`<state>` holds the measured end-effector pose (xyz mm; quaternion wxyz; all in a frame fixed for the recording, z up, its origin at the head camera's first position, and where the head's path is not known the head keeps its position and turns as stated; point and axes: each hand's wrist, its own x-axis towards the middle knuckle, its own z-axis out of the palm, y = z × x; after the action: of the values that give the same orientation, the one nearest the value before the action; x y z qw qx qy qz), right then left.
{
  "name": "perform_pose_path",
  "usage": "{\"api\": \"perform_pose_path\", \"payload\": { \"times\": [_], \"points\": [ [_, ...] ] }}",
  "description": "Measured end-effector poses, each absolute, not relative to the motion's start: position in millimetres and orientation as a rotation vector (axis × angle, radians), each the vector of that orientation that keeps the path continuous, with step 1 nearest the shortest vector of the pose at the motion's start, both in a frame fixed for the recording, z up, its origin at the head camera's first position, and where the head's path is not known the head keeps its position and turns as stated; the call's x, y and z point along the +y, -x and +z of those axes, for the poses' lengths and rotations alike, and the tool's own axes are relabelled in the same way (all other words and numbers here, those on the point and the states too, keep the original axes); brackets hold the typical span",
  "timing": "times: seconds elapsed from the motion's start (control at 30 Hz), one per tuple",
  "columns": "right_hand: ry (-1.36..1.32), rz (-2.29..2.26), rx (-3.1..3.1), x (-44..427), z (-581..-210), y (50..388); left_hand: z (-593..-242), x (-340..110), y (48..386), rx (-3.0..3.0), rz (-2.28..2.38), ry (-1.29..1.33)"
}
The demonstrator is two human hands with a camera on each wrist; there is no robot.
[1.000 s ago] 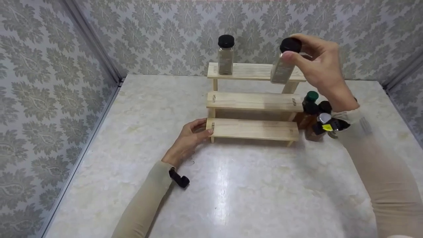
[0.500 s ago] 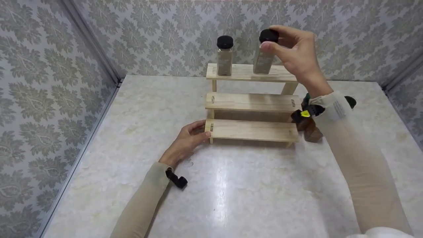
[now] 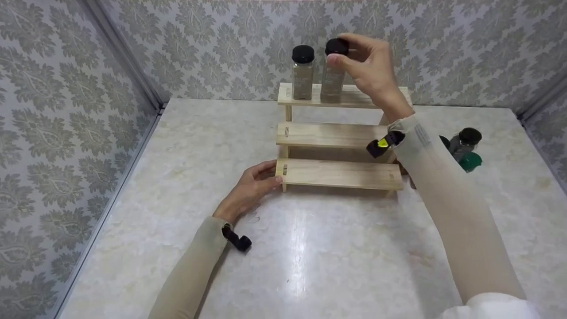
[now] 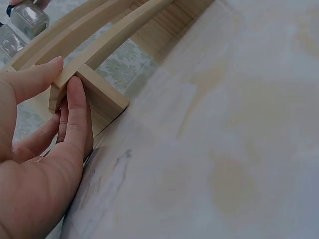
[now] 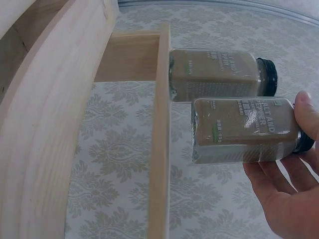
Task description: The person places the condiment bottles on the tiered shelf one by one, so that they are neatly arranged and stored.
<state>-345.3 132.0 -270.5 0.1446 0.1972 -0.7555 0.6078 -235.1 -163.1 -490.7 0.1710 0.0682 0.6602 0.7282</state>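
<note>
My right hand (image 3: 374,68), fingers curled, pinches 1 black-capped jar (image 3: 332,83) just above the top of the 3-shelf rack (image 3: 328,134), beside 1 standing jar (image 3: 303,82). My left hand (image 3: 249,189) grips the rack's lowest end.

Glare streaks the tabletop (image 3: 297,252), lower centre in the head view; the left wrist view is dim, perhaps soft; the right bows a plank (image 5: 45,134) at far left.

Observed: glossy, pale marble-patterned tabletop (image 3: 345,261) with beige blotches and a bright streak of reflected light (image 3: 296,266). Behind, upright back wall (image 3: 221,53) in grey-and-cream damask covering. Matching pattern on left wall (image 3: 53,133) and right wall (image 3: 553,122). At left rear corner, slanting grey metal strip (image 3: 122,53).
</note>
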Motion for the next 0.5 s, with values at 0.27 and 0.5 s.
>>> {"api": "perform_pose_path", "payload": {
  "times": [0.27,0.5],
  "points": [
    [-0.566,1.723,-2.210,130,-281,351,-491,-164,236,1.885,2.065,-0.188],
    [-0.576,1.673,-2.255,129,-285,350,-492,-163,237,1.900,2.046,-0.175]
  ]
}}
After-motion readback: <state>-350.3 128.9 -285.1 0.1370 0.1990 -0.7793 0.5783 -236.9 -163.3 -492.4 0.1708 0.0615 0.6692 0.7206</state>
